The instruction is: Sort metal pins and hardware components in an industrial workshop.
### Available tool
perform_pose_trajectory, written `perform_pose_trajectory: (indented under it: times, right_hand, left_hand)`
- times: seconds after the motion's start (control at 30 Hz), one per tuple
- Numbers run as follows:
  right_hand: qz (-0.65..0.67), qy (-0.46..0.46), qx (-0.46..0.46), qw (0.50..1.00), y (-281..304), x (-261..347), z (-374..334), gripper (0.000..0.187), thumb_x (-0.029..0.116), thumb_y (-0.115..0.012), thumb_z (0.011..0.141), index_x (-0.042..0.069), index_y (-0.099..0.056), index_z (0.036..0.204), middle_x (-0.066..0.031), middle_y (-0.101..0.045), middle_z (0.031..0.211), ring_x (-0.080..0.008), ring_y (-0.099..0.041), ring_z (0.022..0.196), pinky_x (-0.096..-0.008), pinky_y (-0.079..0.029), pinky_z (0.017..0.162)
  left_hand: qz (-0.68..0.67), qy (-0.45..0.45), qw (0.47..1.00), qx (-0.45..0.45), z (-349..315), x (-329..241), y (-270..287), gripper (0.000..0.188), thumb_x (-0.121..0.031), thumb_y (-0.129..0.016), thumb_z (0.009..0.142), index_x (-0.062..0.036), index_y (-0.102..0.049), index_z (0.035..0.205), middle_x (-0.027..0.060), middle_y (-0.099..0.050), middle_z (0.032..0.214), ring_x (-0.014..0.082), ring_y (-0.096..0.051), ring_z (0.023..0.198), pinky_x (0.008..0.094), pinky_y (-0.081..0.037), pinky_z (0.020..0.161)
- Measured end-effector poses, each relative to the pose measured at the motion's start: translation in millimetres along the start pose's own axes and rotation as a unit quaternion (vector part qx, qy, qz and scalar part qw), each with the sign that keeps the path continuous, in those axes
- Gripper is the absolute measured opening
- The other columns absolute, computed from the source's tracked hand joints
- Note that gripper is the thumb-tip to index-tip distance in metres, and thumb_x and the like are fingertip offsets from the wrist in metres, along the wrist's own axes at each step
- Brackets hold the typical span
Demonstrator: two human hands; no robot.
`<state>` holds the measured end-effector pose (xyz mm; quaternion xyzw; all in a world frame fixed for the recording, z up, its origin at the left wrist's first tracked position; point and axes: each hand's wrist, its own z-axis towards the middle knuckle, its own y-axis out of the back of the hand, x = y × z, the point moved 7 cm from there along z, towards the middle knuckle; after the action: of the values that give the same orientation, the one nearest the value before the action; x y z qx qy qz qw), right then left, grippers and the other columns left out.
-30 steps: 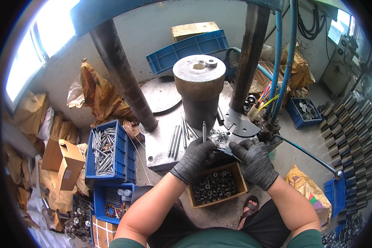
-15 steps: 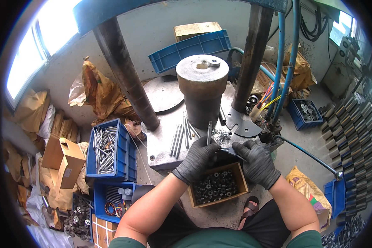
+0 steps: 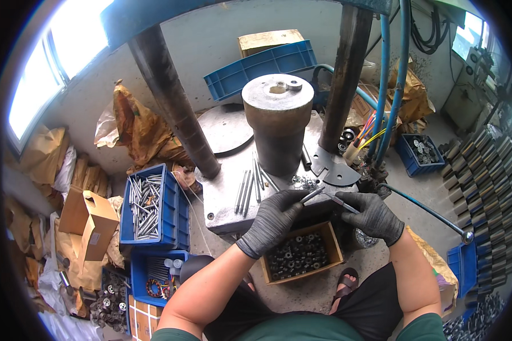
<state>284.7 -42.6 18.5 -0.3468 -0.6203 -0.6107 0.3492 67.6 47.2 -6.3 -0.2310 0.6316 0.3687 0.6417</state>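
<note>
"Two gloved hands meet at the front edge of the press base plate (image 3: 224, 208). Where's the room?"

"Bare metal at the front-left corner, left of the row of metal shafts (image 3: 242, 192). Small rings (image 3: 305, 182) lie near the front edge, just beyond the left hand (image 3: 276, 219); the open box (image 3: 331, 241) sits below that edge."

"What differs from half a second ago?"

"The held shaft (image 3: 313, 195) is no longer near upright but tipped over rightward, and the right hand (image 3: 375, 215) is farther right."

"And its axis?"

"Slanting from the left glove up toward the plate's right edge. The left fingers close round it; the right fingers pinch a slim metal tool (image 3: 342, 202), too small to identify, angled back leftward. Their ends nearly meet; whether they touch, I can't tell."
</note>
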Motion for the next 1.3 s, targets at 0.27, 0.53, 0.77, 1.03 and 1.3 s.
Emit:
perform_pose_trajectory:
  times: [0.27, 0.53, 0.77, 1.03, 1.3]
  right_hand:
    - [-0.006, -0.005, 0.097, 0.995, -0.4, 26.2, -10.5, 0.049, 0.005, -0.075, 0.086, 0.004, -0.066, 0.134, -0.0116, -0.074, 0.123, -0.0153, -0.067, 0.114, -0.032, -0.052, 0.101]
    - [-0.001, 0.023, 0.092, 0.995, -15.1, 37.1, -11.3, 0.048, 0.008, -0.074, 0.087, 0.003, -0.066, 0.135, -0.0129, -0.073, 0.125, -0.0166, -0.067, 0.116, -0.0324, -0.052, 0.102]
    - [-0.025, 0.011, 0.13, 0.991, -38.8, 23.1, -9.3, 0.053, 0.011, -0.074, 0.088, 0.003, -0.061, 0.139, -0.0154, -0.072, 0.125, -0.0196, -0.068, 0.117, -0.0344, -0.052, 0.102]
    - [-0.073, 0.063, 0.128, 0.987, -46.1, 32.9, -6.6, 0.053, 0.014, -0.074, 0.088, 0.003, -0.062, 0.138, -0.0167, -0.072, 0.122, -0.0233, -0.068, 0.116, -0.0368, -0.052, 0.101]
    - [-0.036, 0.092, 0.078, 0.992, -45.9, 36.8, -4.4, 0.049, 0.01, -0.078, 0.086, 0.001, -0.065, 0.133, -0.0178, -0.072, 0.123, -0.0276, -0.07, 0.114, -0.0368, -0.055, 0.098]
  left_hand:
    - [-0.029, -0.003, 0.999, 0.024, -9.4, -7.4, 1.0, 0.037, -0.021, -0.063, 0.101, -0.0007, -0.066, 0.131, 0.0035, -0.069, 0.103, 0.0097, -0.062, 0.092, 0.0265, -0.053, 0.084]
    - [-0.13, -0.008, 0.991, 0.035, -11.3, -5.2, -1.6, 0.038, -0.021, -0.061, 0.102, -0.0003, -0.064, 0.133, 0.0017, -0.068, 0.109, 0.0071, -0.059, 0.093, 0.022, -0.049, 0.081]
    - [-0.227, 0.007, 0.973, 0.041, -12.8, -7.7, -8.9, 0.04, -0.019, -0.06, 0.099, 0.0009, -0.063, 0.134, 0.0061, -0.068, 0.112, 0.0103, -0.061, 0.095, 0.0248, -0.051, 0.085]
    - [-0.352, 0.067, 0.931, 0.072, -11.4, 0.7, -14.4, 0.045, -0.006, -0.051, 0.093, 0.0053, -0.056, 0.136, 0.0194, -0.066, 0.124, 0.03, -0.065, 0.12, 0.0468, -0.055, 0.106]
    - [-0.438, 0.079, 0.891, 0.095, -13.6, -2.3, -12.5, 0.044, -0.01, -0.057, 0.097, 0.0039, -0.054, 0.138, 0.0203, -0.062, 0.132, 0.0322, -0.06, 0.128, 0.0517, -0.049, 0.113]
